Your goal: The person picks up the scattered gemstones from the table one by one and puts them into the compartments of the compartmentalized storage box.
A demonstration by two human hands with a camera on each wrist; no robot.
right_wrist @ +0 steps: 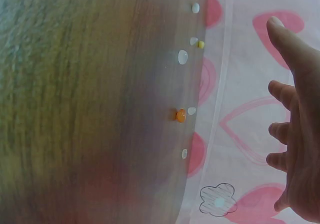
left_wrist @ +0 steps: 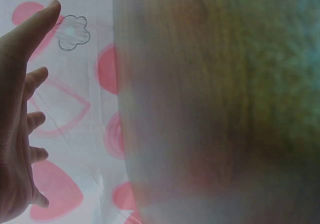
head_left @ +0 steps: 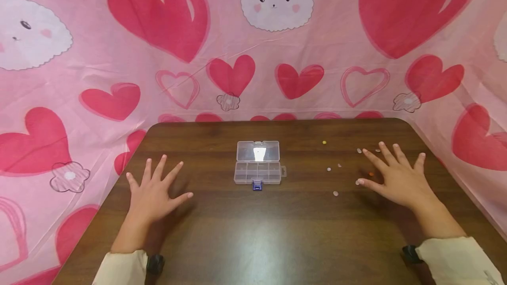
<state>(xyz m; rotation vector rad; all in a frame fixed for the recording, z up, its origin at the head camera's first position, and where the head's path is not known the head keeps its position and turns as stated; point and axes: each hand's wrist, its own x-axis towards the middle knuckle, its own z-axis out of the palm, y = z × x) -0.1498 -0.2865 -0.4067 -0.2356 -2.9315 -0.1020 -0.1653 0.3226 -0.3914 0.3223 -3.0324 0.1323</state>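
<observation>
My left hand is spread over the left side of the table, fingers straight and nothing in it. On the other side my right hand spreads its fingers too, holding nothing. Around its thumb and fingertips lie several small bead-like pieces: an orange one, a yellow one farther back, and whitish ones, such as the pale piece nearest the front. Between the hands stands a clear plastic compartment box, its lid raised backward and a blue latch at its front.
The dark wooden table has rounded back corners. Behind and beside it hangs a pink cloth with hearts and white animal faces. A clear hanging tab sticks out from the box's right side. Dark bands circle both wrists.
</observation>
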